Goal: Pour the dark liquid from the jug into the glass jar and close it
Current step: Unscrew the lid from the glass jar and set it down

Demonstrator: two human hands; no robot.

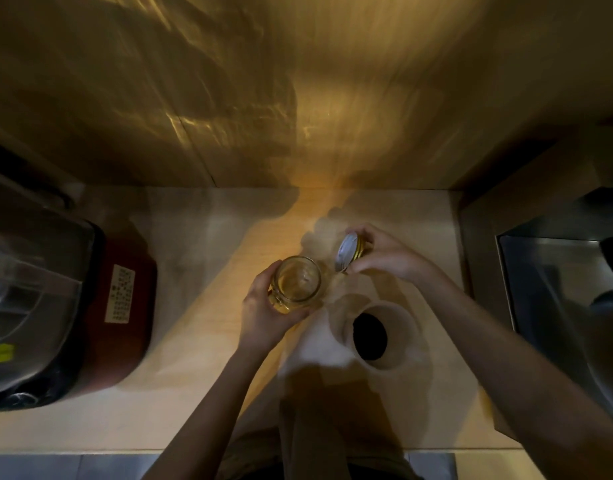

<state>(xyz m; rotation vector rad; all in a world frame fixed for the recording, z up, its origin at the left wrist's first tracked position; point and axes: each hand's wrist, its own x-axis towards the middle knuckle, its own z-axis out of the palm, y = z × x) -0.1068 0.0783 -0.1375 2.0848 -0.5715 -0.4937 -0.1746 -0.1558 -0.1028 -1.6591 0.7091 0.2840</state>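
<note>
Glass jar (295, 279), open and upright, is clasped by the left hand (263, 315) on the counter (194, 393). Lid (348, 252) is pinched, tilted, in the right hand (384, 254), just right of the mouth. Jug (374, 336) stands nearer, by the right arm.

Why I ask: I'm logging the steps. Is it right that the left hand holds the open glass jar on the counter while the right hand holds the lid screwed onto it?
Not quite. The head view shows the lid off the glass jar, tilted in the right hand beside it. The rest stands: the left hand holds the open jar on the counter.
</note>
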